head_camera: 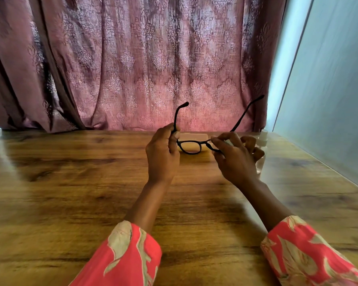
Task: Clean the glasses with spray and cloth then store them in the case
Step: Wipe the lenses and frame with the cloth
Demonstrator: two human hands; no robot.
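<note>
I see black glasses (191, 146) held above the wooden table (70, 193) between both hands | left hand (162, 154) grips the left temple; right hand (235, 159) pinches the right lens | spray bottle (262, 138) just beyond right hand

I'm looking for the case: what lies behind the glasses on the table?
Behind the glasses, a flat pinkish thing, possibly the case, lies on the table. The hands and frame cover its ends. A pale bottle stands farther right.
</note>
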